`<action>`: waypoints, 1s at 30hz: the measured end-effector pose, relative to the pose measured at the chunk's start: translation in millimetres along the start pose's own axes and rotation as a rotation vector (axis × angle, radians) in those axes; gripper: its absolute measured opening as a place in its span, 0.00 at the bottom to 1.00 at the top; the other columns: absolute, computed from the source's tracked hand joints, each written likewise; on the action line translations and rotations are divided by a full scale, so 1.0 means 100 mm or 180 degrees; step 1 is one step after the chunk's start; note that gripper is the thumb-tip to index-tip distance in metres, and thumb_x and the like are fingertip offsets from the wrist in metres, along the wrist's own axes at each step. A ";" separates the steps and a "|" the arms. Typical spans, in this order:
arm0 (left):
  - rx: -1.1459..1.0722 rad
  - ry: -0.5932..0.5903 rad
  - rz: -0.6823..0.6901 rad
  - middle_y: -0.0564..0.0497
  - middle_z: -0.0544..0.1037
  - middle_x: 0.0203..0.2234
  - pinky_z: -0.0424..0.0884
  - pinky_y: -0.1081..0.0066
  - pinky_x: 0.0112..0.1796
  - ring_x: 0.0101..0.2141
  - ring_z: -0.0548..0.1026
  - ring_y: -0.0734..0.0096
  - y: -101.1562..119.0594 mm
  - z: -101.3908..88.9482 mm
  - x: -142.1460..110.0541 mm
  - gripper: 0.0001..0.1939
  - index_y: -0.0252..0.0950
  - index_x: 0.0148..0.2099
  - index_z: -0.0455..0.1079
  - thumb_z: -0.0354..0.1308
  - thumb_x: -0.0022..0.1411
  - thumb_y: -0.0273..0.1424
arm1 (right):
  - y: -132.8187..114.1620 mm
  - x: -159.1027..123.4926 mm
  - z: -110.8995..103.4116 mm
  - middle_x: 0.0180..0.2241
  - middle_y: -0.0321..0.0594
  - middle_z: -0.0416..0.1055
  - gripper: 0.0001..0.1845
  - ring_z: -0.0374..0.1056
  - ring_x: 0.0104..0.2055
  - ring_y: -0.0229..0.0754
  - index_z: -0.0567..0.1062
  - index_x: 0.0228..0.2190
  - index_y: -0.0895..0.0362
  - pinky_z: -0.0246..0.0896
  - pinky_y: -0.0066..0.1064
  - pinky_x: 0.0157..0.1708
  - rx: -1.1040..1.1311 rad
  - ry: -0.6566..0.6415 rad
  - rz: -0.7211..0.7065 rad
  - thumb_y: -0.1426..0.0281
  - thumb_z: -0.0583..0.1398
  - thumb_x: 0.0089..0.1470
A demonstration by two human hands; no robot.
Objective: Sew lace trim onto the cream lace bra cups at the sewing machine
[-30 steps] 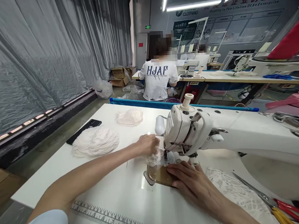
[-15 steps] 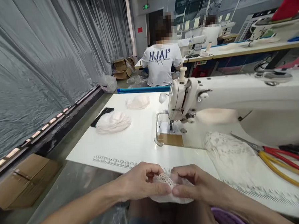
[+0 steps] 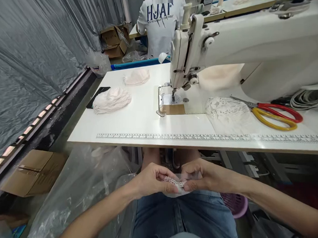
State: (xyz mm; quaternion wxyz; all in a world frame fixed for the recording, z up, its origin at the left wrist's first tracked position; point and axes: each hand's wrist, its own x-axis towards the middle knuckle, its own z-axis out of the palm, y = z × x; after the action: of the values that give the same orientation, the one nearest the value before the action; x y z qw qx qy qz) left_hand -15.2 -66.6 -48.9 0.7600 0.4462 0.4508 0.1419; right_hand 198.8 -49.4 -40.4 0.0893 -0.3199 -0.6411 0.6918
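Between my two hands, over my lap and in front of the table edge, is a small white piece of lace fabric [image 3: 176, 190] with a holed trim along its upper side. My left hand [image 3: 157, 179] pinches its left end between thumb and fingers. The right end is pinched by my right hand [image 3: 201, 175], the two thumbs almost meeting. Part of the fabric is hidden behind the fingers. Beyond the table's front edge stands a white sewing machine [image 3: 187, 57], its needle and presser foot above the plate.
Stacked pale lace pieces [image 3: 111, 100] lie on a dark flat object [image 3: 90, 103]; another piece [image 3: 137, 77] lies behind. White lace [image 3: 225, 115] and red-and-yellow-handled scissors [image 3: 276, 114] are at right. A printed ruler [image 3: 160, 136] runs along the table. A co-worker [image 3: 160, 23] sits ahead.
The view has tilted downward, so my lap and the table's front edge now show. Both hands keep hold of the lace fabric, which appears nearer my lap and clear of the tabletop.
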 end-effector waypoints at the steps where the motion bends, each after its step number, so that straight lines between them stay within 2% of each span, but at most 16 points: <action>1: -0.0033 0.0013 -0.0036 0.50 0.76 0.22 0.64 0.75 0.29 0.23 0.70 0.75 -0.04 0.01 0.01 0.19 0.29 0.34 0.77 0.69 0.40 0.37 | 0.02 0.00 0.01 0.23 0.34 0.64 0.15 0.57 0.25 0.33 0.74 0.27 0.61 0.50 0.24 0.24 -0.0021 -0.0026 0.0011 0.60 0.61 0.50; 5: -0.0297 0.0091 -0.0166 0.50 0.76 0.21 0.65 0.74 0.30 0.23 0.70 0.75 -0.13 -0.01 0.06 0.18 0.30 0.28 0.76 0.70 0.38 0.39 | 0.07 -0.05 -0.04 0.24 0.34 0.66 0.14 0.58 0.25 0.32 0.76 0.28 0.60 0.52 0.23 0.24 -0.0003 -0.0095 0.0105 0.61 0.62 0.49; 9: -0.0677 0.0015 -0.0189 0.52 0.75 0.20 0.64 0.76 0.30 0.23 0.70 0.77 -0.19 -0.07 0.07 0.19 0.30 0.28 0.75 0.71 0.37 0.39 | 0.17 -0.11 -0.11 0.27 0.37 0.70 0.14 0.64 0.28 0.34 0.77 0.30 0.61 0.58 0.24 0.28 0.0255 -0.0205 0.0196 0.62 0.63 0.48; 14: -0.1046 -0.0079 -0.0268 0.54 0.73 0.19 0.62 0.79 0.27 0.22 0.68 0.80 -0.29 -0.12 0.07 0.20 0.29 0.28 0.73 0.72 0.37 0.38 | 0.29 -0.16 -0.13 0.30 0.38 0.71 0.12 0.67 0.32 0.37 0.78 0.32 0.61 0.60 0.26 0.33 0.0330 -0.0329 0.0019 0.64 0.63 0.48; 17: -0.1255 -0.0069 -0.0282 0.52 0.74 0.20 0.64 0.78 0.27 0.22 0.70 0.79 -0.38 -0.14 0.07 0.20 0.29 0.27 0.72 0.73 0.36 0.37 | 0.35 -0.17 -0.13 0.29 0.37 0.70 0.11 0.66 0.32 0.36 0.78 0.30 0.61 0.59 0.27 0.33 0.0255 -0.0335 -0.0075 0.65 0.63 0.49; 20: -0.1507 -0.0090 -0.0231 0.50 0.76 0.21 0.65 0.77 0.26 0.22 0.72 0.76 -0.50 -0.16 0.08 0.20 0.29 0.28 0.72 0.73 0.36 0.38 | 0.46 -0.19 -0.13 0.30 0.36 0.70 0.12 0.65 0.33 0.37 0.78 0.32 0.59 0.59 0.27 0.35 0.0187 -0.0414 -0.0087 0.63 0.63 0.48; 24: -0.1853 0.0127 -0.0228 0.51 0.76 0.21 0.67 0.76 0.27 0.23 0.73 0.75 -0.67 -0.19 0.09 0.21 0.31 0.29 0.72 0.73 0.36 0.39 | 0.69 -0.20 -0.12 0.29 0.37 0.70 0.14 0.66 0.34 0.39 0.78 0.30 0.59 0.60 0.28 0.35 0.0331 -0.0300 -0.0065 0.60 0.64 0.47; 27: -0.1774 0.0222 -0.0293 0.51 0.76 0.21 0.67 0.75 0.30 0.25 0.74 0.73 -0.72 -0.19 0.07 0.21 0.31 0.31 0.73 0.72 0.37 0.39 | 0.76 -0.21 -0.11 0.29 0.38 0.71 0.15 0.67 0.33 0.39 0.77 0.30 0.60 0.61 0.29 0.34 0.0440 -0.0338 0.0052 0.59 0.62 0.48; 30: -0.1172 0.0164 -0.0360 0.50 0.76 0.22 0.65 0.76 0.29 0.24 0.72 0.75 -0.68 -0.14 0.07 0.21 0.30 0.33 0.75 0.71 0.39 0.40 | 0.69 -0.16 0.00 0.31 0.37 0.72 0.17 0.67 0.36 0.41 0.77 0.33 0.57 0.61 0.29 0.37 0.0346 -0.0156 0.0140 0.58 0.65 0.43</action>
State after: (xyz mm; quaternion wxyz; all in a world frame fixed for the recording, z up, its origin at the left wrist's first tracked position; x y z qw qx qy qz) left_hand -35.3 -92.5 -110.1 0.8237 0.2698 0.4609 0.1905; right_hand 231.0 -68.6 -99.9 0.0756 -0.3115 -0.5974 0.7351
